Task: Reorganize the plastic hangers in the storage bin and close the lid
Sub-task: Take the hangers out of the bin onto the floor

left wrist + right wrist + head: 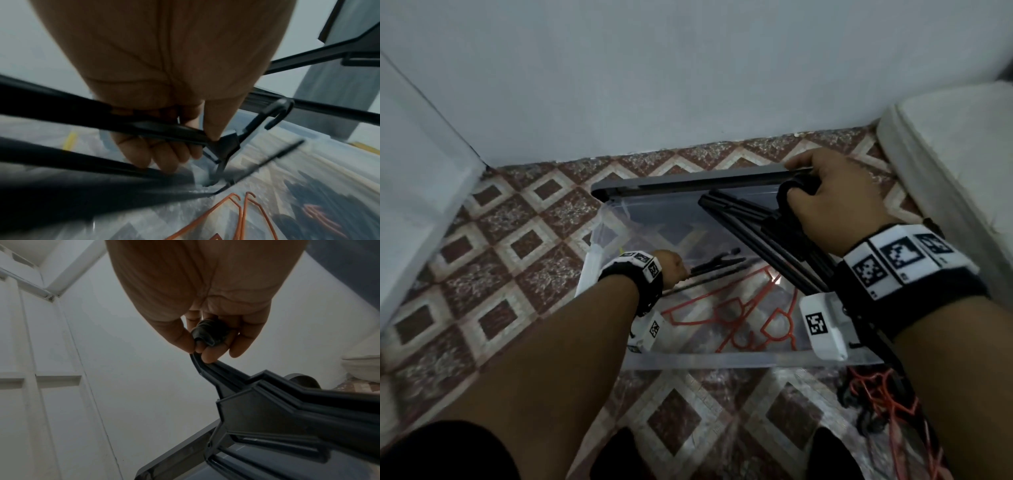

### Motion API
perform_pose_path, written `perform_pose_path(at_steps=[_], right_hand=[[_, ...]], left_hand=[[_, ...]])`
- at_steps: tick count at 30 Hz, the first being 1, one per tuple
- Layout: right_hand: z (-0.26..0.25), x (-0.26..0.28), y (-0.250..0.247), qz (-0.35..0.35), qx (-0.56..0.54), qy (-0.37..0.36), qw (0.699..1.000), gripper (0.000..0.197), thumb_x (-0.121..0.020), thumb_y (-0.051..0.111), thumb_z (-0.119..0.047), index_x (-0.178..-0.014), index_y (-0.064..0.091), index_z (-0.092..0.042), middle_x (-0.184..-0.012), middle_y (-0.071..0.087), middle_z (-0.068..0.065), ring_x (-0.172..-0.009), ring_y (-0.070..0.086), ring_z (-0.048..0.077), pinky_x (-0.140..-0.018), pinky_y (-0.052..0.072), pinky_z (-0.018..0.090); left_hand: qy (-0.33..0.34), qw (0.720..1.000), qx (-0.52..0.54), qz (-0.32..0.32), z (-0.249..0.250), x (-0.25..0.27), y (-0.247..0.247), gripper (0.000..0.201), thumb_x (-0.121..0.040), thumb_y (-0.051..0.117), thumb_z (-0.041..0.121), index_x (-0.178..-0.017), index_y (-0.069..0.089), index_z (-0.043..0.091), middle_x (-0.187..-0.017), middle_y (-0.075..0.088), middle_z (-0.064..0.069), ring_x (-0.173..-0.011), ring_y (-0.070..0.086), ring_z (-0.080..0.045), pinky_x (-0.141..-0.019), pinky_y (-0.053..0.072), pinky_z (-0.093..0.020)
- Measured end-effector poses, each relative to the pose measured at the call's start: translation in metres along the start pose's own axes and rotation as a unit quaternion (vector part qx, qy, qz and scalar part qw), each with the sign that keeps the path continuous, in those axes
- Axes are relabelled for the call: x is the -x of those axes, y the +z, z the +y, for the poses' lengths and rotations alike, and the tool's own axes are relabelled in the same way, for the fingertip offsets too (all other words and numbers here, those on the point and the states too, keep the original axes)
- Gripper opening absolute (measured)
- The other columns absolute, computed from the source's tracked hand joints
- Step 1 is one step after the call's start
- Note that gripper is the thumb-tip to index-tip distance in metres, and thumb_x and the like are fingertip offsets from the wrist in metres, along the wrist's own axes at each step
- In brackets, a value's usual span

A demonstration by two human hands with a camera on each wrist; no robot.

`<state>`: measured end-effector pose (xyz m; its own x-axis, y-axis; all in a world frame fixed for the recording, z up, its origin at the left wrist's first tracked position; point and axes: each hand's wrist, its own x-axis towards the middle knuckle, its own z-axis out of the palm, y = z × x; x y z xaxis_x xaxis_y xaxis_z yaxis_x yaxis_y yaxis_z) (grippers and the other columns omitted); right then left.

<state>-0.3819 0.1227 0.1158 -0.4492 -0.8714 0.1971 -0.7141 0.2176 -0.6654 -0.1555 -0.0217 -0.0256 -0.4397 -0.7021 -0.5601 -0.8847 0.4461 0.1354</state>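
A clear plastic storage bin stands on the tiled floor, its grey-framed lid raised at the far side. Orange hangers lie on the bin's bottom. My right hand grips the hooks of a bunch of black hangers held above the bin's right side; in the right wrist view the fingers curl round the hooks. Inside the bin, my left hand grips a black hanger near its neck, hook pointing away.
More orange and black hangers lie tangled on the floor outside the bin's near right corner. A white wall runs close behind the bin. A white cushion-like edge stands at the right, a white panel at the left.
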Motion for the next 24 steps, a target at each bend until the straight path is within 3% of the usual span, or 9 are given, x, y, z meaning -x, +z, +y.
perform_pose_path(at_steps=[2, 4, 7, 10, 12, 14, 16, 19, 24], right_hand=[[0.004, 0.0, -0.001, -0.004, -0.003, 0.005, 1.0, 0.026, -0.089, 0.059, -0.024, -0.114, 0.059, -0.031, -0.085, 0.064, -0.003, -0.068, 0.059, 0.009, -0.063, 0.051, 0.028], [0.007, -0.001, -0.002, -0.005, -0.005, 0.006, 1.0, 0.024, -0.09, 0.059, -0.023, -0.112, 0.059, -0.031, -0.085, 0.061, -0.005, -0.065, 0.054, 0.003, -0.056, 0.044, 0.022], [0.01, -0.001, -0.006, -0.013, -0.015, 0.004, 1.0, 0.023, -0.09, 0.061, -0.022, -0.113, 0.061, -0.03, -0.082, 0.058, -0.009, -0.065, 0.054, 0.0, -0.053, 0.04, 0.018], [0.01, 0.0, -0.009, -0.032, -0.039, -0.001, 0.999, 0.025, -0.09, 0.061, -0.02, -0.114, 0.061, -0.029, -0.084, 0.061, -0.01, -0.071, 0.064, 0.011, -0.06, 0.051, 0.024], [0.011, 0.001, -0.01, -0.043, -0.052, -0.007, 0.998, 0.024, -0.09, 0.061, -0.02, -0.111, 0.061, -0.031, -0.084, 0.063, -0.011, -0.072, 0.066, 0.011, -0.062, 0.053, 0.026], [0.011, 0.001, -0.009, -0.058, -0.061, -0.013, 0.996, 0.022, -0.09, 0.062, -0.021, -0.11, 0.061, -0.031, -0.09, 0.066, -0.008, -0.074, 0.067, 0.011, -0.064, 0.054, 0.026], [0.009, 0.001, -0.007, -0.075, -0.073, -0.011, 0.994, 0.02, -0.091, 0.062, -0.024, -0.111, 0.063, -0.03, -0.092, 0.069, -0.003, -0.074, 0.068, 0.015, -0.07, 0.058, 0.034], [-0.003, 0.006, 0.0, -0.104, -0.075, -0.014, 0.992, 0.013, -0.094, 0.057, -0.038, -0.104, 0.064, -0.033, -0.085, 0.07, -0.008, -0.07, 0.069, 0.011, -0.071, 0.059, 0.038], [-0.028, 0.018, 0.006, -0.186, -0.107, -0.062, 0.975, 0.041, -0.075, 0.056, -0.071, -0.094, 0.067, -0.036, -0.079, 0.071, -0.013, -0.073, 0.069, 0.005, -0.069, 0.054, 0.028]], left_hand=[[0.005, 0.999, -0.044, -0.003, 0.009, 0.01, -0.01, 0.033, -0.101, 0.047, 0.031, -0.118, 0.063, 0.008, -0.119, 0.064, -0.01, -0.107, 0.06, -0.029, -0.086, 0.047, -0.033], [0.01, 0.995, -0.097, 0.021, 0.016, 0.019, -0.021, 0.03, -0.1, 0.047, 0.032, -0.113, 0.062, 0.008, -0.115, 0.064, -0.013, -0.103, 0.061, -0.031, -0.086, 0.048, -0.035], [0.02, 0.988, -0.143, 0.062, 0.019, 0.038, -0.042, 0.023, -0.099, 0.047, 0.021, -0.114, 0.062, 0.012, -0.114, 0.065, -0.013, -0.101, 0.061, -0.031, -0.079, 0.046, -0.033], [0.048, 0.982, -0.14, 0.116, 0.009, 0.062, -0.064, 0.025, -0.097, 0.044, 0.015, -0.114, 0.061, 0.021, -0.108, 0.066, -0.009, -0.092, 0.062, -0.029, -0.078, 0.05, -0.035], [0.074, 0.972, -0.152, 0.165, -0.002, 0.081, -0.072, 0.027, -0.098, 0.041, 0.018, -0.115, 0.059, 0.028, -0.104, 0.067, -0.004, -0.089, 0.063, -0.027, -0.082, 0.051, -0.04], [0.105, 0.957, -0.145, 0.23, -0.011, 0.098, -0.073, 0.025, -0.1, 0.039, 0.025, -0.113, 0.058, 0.032, -0.104, 0.067, 0.002, -0.09, 0.063, -0.024, -0.085, 0.047, -0.04], [0.149, 0.947, -0.111, 0.262, -0.015, 0.109, -0.071, 0.024, -0.1, 0.042, 0.029, -0.115, 0.059, 0.032, -0.108, 0.066, 0.004, -0.097, 0.061, -0.023, -0.09, 0.044, -0.04], [0.188, 0.952, -0.068, 0.233, -0.017, 0.112, -0.068, 0.025, -0.101, 0.042, 0.029, -0.12, 0.059, 0.028, -0.109, 0.061, 0.001, -0.103, 0.056, -0.023, -0.09, 0.044, -0.038], [0.235, 0.941, -0.037, 0.241, -0.014, 0.105, -0.06, 0.025, -0.101, 0.044, 0.027, -0.12, 0.061, 0.025, -0.105, 0.058, 0.0, -0.098, 0.053, -0.022, -0.086, 0.042, -0.035]])
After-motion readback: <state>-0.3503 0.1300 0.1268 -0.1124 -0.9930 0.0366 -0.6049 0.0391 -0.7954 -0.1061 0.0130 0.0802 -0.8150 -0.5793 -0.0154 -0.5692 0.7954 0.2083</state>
